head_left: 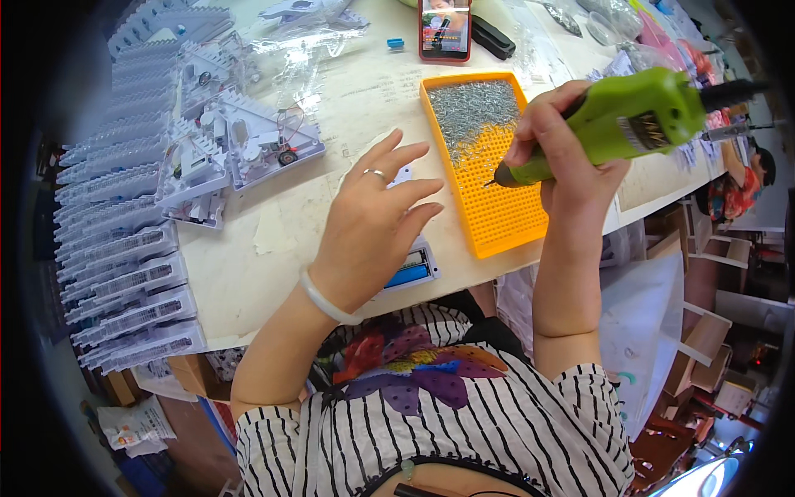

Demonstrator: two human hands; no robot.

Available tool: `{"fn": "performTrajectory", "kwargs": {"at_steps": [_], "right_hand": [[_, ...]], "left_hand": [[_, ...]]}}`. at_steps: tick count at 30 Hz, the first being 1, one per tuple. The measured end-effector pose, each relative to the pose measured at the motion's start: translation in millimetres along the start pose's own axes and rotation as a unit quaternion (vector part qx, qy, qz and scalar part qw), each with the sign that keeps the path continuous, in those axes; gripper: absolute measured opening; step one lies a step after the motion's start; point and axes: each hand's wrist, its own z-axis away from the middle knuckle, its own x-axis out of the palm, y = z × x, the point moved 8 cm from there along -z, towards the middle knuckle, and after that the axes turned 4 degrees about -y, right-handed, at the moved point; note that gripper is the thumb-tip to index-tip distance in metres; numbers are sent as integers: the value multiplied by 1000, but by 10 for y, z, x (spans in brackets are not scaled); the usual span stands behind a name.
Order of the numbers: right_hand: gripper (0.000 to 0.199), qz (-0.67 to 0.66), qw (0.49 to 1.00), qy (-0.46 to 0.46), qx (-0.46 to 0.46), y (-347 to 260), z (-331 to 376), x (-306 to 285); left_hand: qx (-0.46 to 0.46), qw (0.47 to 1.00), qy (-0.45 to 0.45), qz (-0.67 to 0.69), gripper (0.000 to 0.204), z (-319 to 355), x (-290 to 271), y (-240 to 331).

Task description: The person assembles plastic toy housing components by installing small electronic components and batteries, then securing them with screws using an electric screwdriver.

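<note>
My right hand (571, 153) is wrapped round a green electric screwdriver (633, 124), held tilted with its tip pointing down to the left. That tip is over the orange screw tray (505, 228), a shallow box with rows of holes; whether it touches a screw cannot be made out. Small silver screws (468, 108) are heaped at the tray's far end. Left of the tray, my left hand (368, 211) is open, fingers apart, with nothing visible in it. Partly hidden beneath it lies a white plastic casing (434, 263) with a blue battery (406, 276) in it.
White plastic casings (120, 215) stand in a long row at the left. Beside them lie open casings with wires and small parts (273, 145). A phone (445, 31), a black stapler-like object (493, 37) and a small blue piece (395, 43) are at the back. Another person (737, 186) is far right.
</note>
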Motion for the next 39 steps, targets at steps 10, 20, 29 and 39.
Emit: {"fn": "performTrajectory", "kwargs": {"at_steps": [10, 20, 29, 39], "right_hand": [[15, -88, 988, -108, -65, -409, -38, 518], [24, -244, 941, -225, -66, -382, -10, 781], [18, -104, 986, -120, -43, 10, -96, 947], [11, -33, 990, -135, -6, 191, -57, 1116]], "left_hand": [[6, 1000, 28, 11, 16, -18, 16, -58], [59, 993, 25, -98, 23, 262, -146, 65], [35, 994, -88, -57, 50, 766, 55, 227], [84, 993, -34, -73, 38, 854, 49, 156]]}}
